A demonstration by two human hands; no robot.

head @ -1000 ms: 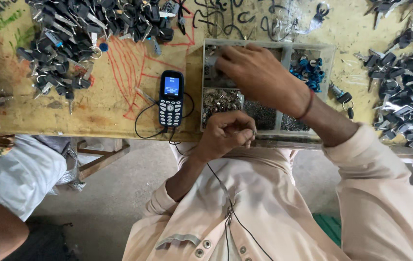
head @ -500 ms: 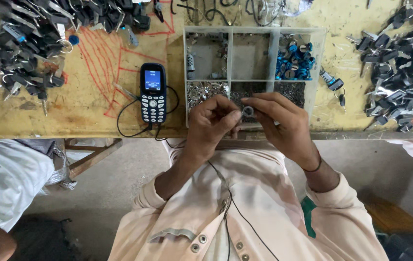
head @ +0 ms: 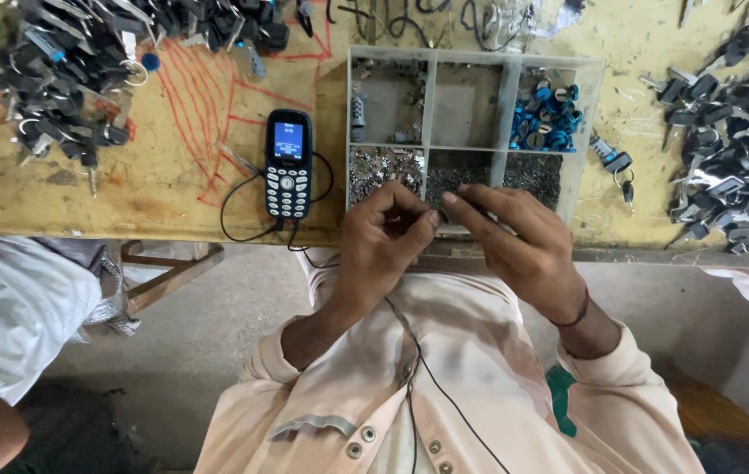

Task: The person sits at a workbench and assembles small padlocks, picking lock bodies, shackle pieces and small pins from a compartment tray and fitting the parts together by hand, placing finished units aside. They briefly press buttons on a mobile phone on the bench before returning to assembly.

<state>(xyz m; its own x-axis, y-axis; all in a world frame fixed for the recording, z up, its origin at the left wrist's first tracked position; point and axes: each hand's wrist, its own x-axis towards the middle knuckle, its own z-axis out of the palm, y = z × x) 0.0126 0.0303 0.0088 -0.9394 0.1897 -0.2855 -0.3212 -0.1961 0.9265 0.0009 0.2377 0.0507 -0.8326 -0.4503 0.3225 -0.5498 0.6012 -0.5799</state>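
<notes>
Nearest, lower centre of the frame: the person's pale peach shirt [head: 444, 395] with snap buttons, a thin black cord running down its front.

Left hand [head: 383, 241], centre of frame at the bench edge: fingers curled inward, thumb and fingertips pinched together on something too small and too hidden to identify.

Right hand [head: 515, 241], just right of the left hand and touching it at the fingertips: fingers bent, tips meeting the left hand's tips; a red thread band on the wrist. Whether it grips a part of its own cannot be told.

Lower left: another person's white sleeve [head: 14, 316] and bare forearm.

Yellow workbench [head: 172, 184], across the upper half, marked with red scribbles.

Keypad phone [head: 288, 164], dark, screen lit blue, left of centre, black wire looping from its lower end.

Clear compartment tray [head: 580, 132], just above the hands: lower row holds small silvery metal parts at left and darker fine parts at middle and right; upper right cell holds blue caps [head: 545, 114]; upper left cell holds a few grey pieces.

Upper left: heap of black-headed keys [head: 67, 61].

Right edge: second heap of keys [head: 734, 158].
</notes>
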